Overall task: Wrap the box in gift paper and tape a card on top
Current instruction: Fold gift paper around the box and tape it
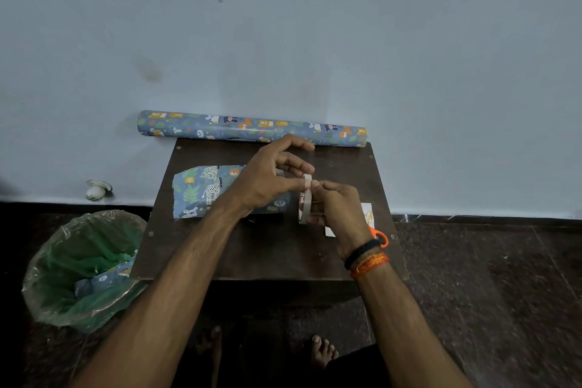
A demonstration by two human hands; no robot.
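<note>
Right hand (335, 208) grips the light, rigid tape roll (305, 200) through its core, left hand (271, 176) pinches the sticky, floppy free end at the rim.

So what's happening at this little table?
A person is gift-wrapping. The box, already covered in animal-print paper, lies on the small table. The right hand holds a tape roll upright while the left hand pinches at its edge, seemingly to pull tape. A white card and orange-handled scissors lie beside them; the paper roll rests by the wall.
</note>
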